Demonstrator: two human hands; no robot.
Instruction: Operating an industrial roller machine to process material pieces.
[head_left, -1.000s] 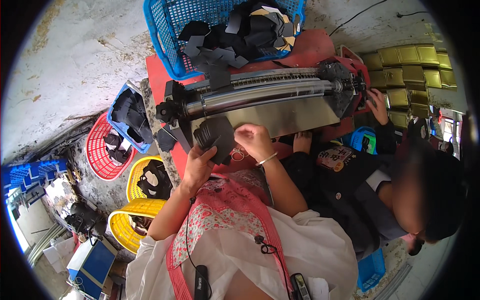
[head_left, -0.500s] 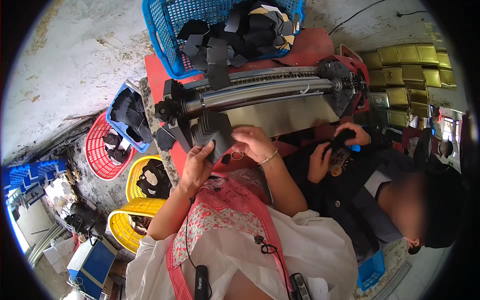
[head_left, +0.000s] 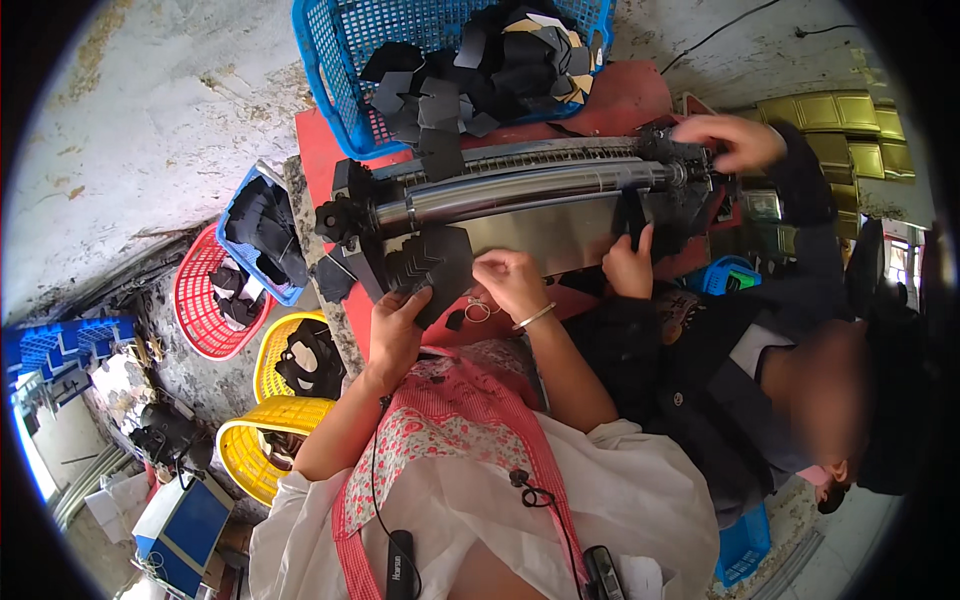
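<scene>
At the roller machine (head_left: 520,190) on the red table (head_left: 320,150), left hand (head_left: 398,325) grips a fanned stack of black cut pieces (head_left: 425,268). Right hand (head_left: 510,280), fingers curled, pinches the stack's right edge. Co-worker's hand (head_left: 628,268) rests w/ fingers on the machine's metal plate, just beside.

Your path far ahead is blocked by the roller machine (head_left: 520,190), with the blue basket (head_left: 340,70) of black pieces just beyond. A co-worker's hands (head_left: 630,265) crowd the right end. Left, small baskets (head_left: 200,300) line the floor; room remains near your lap.
</scene>
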